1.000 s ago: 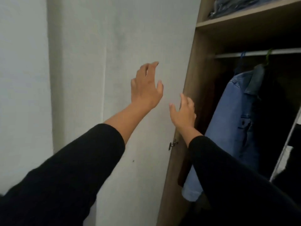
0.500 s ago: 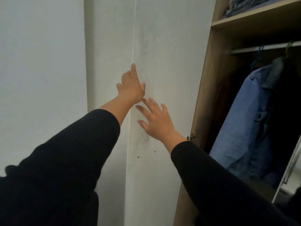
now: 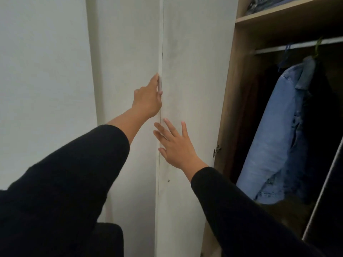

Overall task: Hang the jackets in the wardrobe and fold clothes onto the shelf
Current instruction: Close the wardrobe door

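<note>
The wardrobe stands open on the right, its white door (image 3: 193, 75) swung out toward me. My left hand (image 3: 148, 98) grips the door's free edge, fingers wrapped behind it. Lower down, my right hand (image 3: 174, 143) lies flat on the door's face with fingers spread. Inside, a light blue denim jacket (image 3: 274, 138) hangs from the rail (image 3: 297, 46) on a hanger. A dark garment (image 3: 324, 115) hangs beside it to the right. Folded denim (image 3: 267, 4) lies on the upper shelf (image 3: 289, 13).
A white wall (image 3: 42, 71) fills the left side. A metal hinge (image 3: 216, 151) sits on the wooden wardrobe side panel (image 3: 233, 101). A second door's edge (image 3: 323, 191) slants across the lower right.
Both hands moved left across the door. My left hand went from open in the air to gripping the door edge, and my right hand came off the hinge side onto the door's face.
</note>
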